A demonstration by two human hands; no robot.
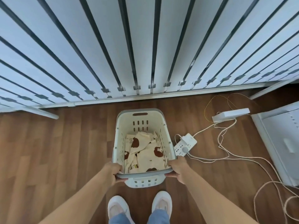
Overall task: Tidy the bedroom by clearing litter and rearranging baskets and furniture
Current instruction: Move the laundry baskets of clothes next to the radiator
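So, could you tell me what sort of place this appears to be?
Probably a room in a home, perhaps a bedroom: a laundry basket of printed clothing, vertical blinds and a power strip on the wood-look floor.

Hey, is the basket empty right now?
No, a cream cloth with brown prints lies in the bottom of the basket.

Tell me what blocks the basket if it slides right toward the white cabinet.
A power strip lies on the floor close beside the basket, and cables sprawl from there toward the cabinet.
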